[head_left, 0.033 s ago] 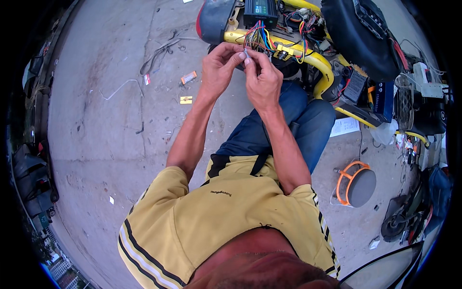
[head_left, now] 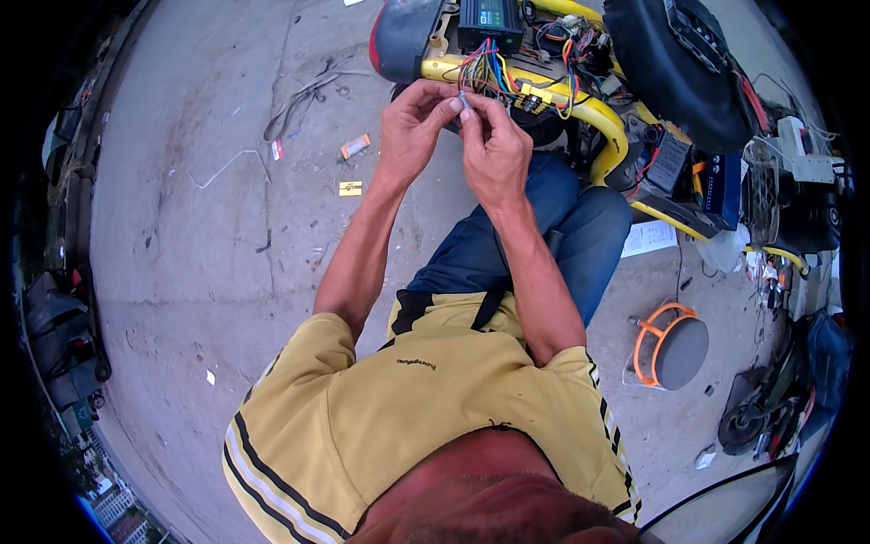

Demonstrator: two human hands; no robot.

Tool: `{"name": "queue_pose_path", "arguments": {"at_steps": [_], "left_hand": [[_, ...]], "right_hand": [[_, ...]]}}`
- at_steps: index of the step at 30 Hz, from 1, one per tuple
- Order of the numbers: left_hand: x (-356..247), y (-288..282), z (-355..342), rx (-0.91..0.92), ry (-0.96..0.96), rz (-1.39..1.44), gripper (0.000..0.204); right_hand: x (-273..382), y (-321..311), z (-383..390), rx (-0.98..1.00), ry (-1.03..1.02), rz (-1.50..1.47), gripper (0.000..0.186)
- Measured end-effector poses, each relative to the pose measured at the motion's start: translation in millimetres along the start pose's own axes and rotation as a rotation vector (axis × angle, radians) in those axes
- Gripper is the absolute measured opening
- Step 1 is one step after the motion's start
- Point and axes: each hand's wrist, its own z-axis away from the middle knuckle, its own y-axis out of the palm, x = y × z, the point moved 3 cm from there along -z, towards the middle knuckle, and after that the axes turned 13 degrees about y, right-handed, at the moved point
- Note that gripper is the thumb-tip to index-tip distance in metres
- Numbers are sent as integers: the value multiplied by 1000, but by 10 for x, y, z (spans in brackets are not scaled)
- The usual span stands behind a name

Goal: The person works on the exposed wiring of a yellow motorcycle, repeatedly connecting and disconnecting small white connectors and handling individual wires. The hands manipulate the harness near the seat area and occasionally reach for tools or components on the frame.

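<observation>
My left hand (head_left: 414, 136) and my right hand (head_left: 497, 159) meet with pinched fingertips around a small pale wire end (head_left: 464, 102), whose exact form is too small to make out. Just beyond them, a bundle of coloured wires (head_left: 495, 65) hangs from a black finned controller box (head_left: 488, 25) on a vehicle with a yellow tubular frame (head_left: 609, 127). A row of yellow connectors (head_left: 535, 96) lies against that tube, right of my fingers.
A black padded seat (head_left: 675, 72) and battery area (head_left: 671, 172) are at right. An orange-framed round stool (head_left: 680, 354) stands lower right. A strap (head_left: 304, 100), small packets (head_left: 355, 145) and a bent wire lie on the concrete floor (head_left: 181, 254). Gear (head_left: 54, 317) lines the far left.
</observation>
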Motion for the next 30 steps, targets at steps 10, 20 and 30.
{"name": "queue_pose_path", "arguments": {"at_steps": [10, 20, 30], "left_hand": [[67, 84, 43, -113, -29, 5, 25], [-184, 56, -71, -104, 102, -408, 28], [-63, 12, 243, -104, -165, -366, 21]], "right_hand": [[-162, -156, 149, 195, 386, -201, 56], [-285, -244, 130, 250, 506, -382, 38], [-320, -275, 133, 193, 531, -357, 34]]}}
